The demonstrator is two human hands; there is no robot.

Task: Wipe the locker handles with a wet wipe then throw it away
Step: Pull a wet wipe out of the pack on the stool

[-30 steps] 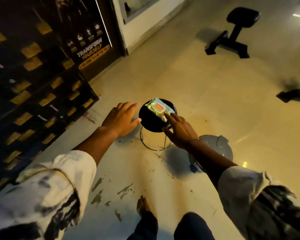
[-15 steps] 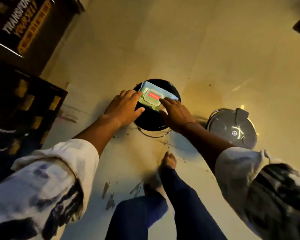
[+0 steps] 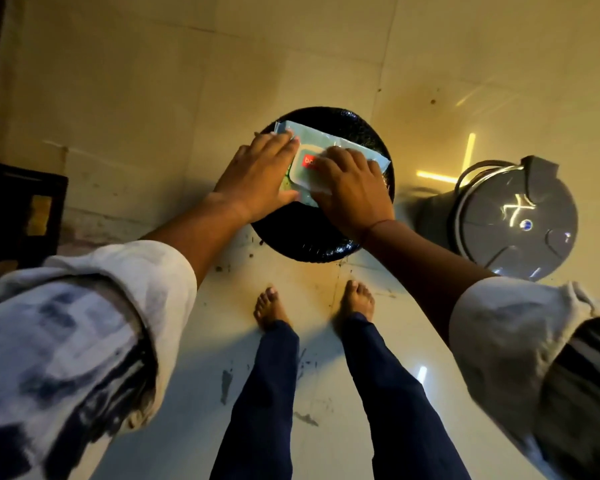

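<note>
A pale green pack of wet wipes [image 3: 303, 174] with a red label lies on a round black stool [image 3: 329, 244]. My left hand [image 3: 257, 174] lies flat on the pack's left end with straight fingers. My right hand [image 3: 350, 188] covers the right side, its fingertips at the lid flap by the red label. Whether the flap is lifted I cannot make out. No loose wipe shows.
A grey pedal bin [image 3: 515, 220] with its lid down stands just right of the stool. A corner of the dark lockers [image 3: 18, 209] shows at the left edge. My bare feet [image 3: 271, 308] stand on the pale tiled floor right below the stool.
I have stepped up to the stool and now look straight down. Both hands have moved onto the pack: the left from the stool's edge, the right farther over the lid.
</note>
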